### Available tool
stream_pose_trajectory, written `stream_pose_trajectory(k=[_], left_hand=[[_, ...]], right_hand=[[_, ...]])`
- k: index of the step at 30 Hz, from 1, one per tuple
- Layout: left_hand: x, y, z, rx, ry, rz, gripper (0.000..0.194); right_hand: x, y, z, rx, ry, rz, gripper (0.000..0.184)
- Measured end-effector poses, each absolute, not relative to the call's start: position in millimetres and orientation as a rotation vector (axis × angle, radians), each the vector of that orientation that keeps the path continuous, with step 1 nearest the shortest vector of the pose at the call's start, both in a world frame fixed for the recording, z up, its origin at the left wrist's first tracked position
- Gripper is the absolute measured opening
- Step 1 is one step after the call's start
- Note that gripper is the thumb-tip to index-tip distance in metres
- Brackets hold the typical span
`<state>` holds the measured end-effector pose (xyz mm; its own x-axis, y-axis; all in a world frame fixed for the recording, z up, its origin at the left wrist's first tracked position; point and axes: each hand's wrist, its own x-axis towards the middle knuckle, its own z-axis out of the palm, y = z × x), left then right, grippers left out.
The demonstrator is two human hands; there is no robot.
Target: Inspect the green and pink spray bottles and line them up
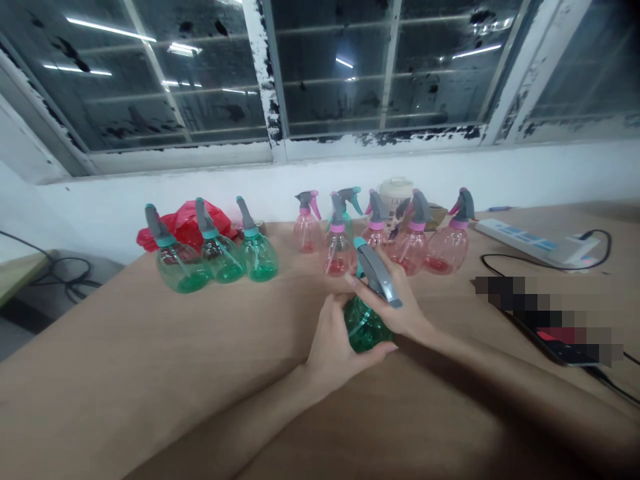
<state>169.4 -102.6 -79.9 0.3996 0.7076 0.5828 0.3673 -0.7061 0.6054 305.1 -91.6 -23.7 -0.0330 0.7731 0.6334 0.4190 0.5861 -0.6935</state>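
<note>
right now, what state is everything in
held green bottle: sprayer on
left hand: wrapped around it
right hand: at its sprayer
three left green bottles: standing, sprayers on
back green bottle: standing, partly hidden
five pink bottles: standing, sprayers on
red bag: crumpled
white container: standing, partly hidden
power strip: cable plugged in
phone: lying flat, black cable attached

Held bottle (369,332) green, spray head (379,272) grey; bag (207,219) red; tabletop (200,347) tan.

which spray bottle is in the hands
The green spray bottle nearest the camera: left hand around its body, right hand at its spray head. The other spray bottles stand farther back.
</note>
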Motion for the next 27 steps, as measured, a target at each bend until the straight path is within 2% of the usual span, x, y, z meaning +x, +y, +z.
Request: stream_pose_trajectory(k=[12,17,27], left_hand=[[170,-102,-78,2.277,0.961,1.204,0.065],[170,-103,-77,2.274,0.952,1.212,0.067],[169,-101,-80,2.298,0.954,1.217,0.069]], right_hand=[[299,-93,-36,-1.035,-1.513,0.496,0.032],[299,-94,-33,-0.964,-1.515,0.521,0.039],[300,-92,-35,-0.997,-1.544,0.541,0.034]])
